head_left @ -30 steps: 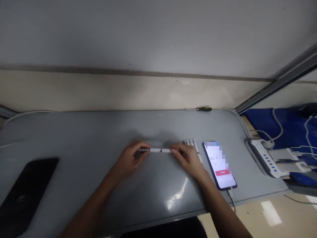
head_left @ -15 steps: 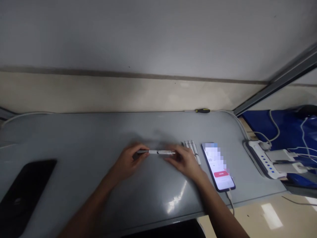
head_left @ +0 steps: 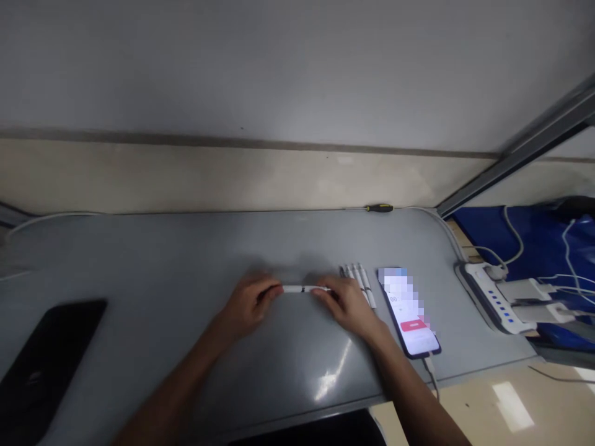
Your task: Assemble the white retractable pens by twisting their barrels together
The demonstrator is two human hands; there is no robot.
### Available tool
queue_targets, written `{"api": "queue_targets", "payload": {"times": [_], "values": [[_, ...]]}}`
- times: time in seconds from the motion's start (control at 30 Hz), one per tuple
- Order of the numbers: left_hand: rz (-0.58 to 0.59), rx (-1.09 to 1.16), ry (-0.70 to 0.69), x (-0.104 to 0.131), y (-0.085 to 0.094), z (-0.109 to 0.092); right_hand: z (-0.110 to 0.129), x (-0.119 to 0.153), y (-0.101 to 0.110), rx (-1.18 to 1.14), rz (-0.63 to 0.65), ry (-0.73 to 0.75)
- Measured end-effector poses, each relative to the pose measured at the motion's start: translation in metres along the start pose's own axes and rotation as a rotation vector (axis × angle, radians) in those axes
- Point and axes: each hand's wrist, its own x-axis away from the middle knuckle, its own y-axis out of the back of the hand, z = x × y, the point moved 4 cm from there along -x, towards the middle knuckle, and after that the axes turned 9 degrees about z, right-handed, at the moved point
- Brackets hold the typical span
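A white pen [head_left: 292, 289] with a dark band lies level between my two hands, just above the grey table [head_left: 186, 248]. The fingers of my left hand [head_left: 251, 303] pinch its left end and cover that tip. My right hand [head_left: 346, 303] pinches the other end between thumb and fingers, with a little of the pen showing past them. Just beyond my right hand, several similar white pens [head_left: 365, 280] lie side by side, partly hidden by that hand.
Right of the pens lies a lit phone [head_left: 411, 316] with a cable plugged in. A power strip [head_left: 497, 300] with chargers sits at the right edge. A screwdriver [head_left: 380, 209] rests along the back edge. At left lies a black flat object [head_left: 56, 353].
My right hand has closed on the pen's right end, where its fingers were looser before. My left fingers now cover the pen's dark left end.
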Motion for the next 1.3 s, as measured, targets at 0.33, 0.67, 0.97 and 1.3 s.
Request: {"api": "queue_targets", "payload": {"times": [0.33,0.67,0.97,1.3], "values": [[0.017,0.006,-0.110,0.001,0.002,-0.004,-0.019,-0.003,0.012,-1.035,-0.304,-0.197],[-0.028,-0.054,-0.099,-0.002,0.000,0.000,-0.025,-0.002,0.015,-1.161,-0.356,-0.197],[0.002,-0.102,-0.075,-0.004,-0.005,0.004,-0.023,-0.004,0.014,-1.256,-0.332,-0.145],[0.044,-0.145,-0.081,-0.007,-0.011,0.008,-0.022,-0.004,0.013,-1.305,-0.347,-0.111]]}}
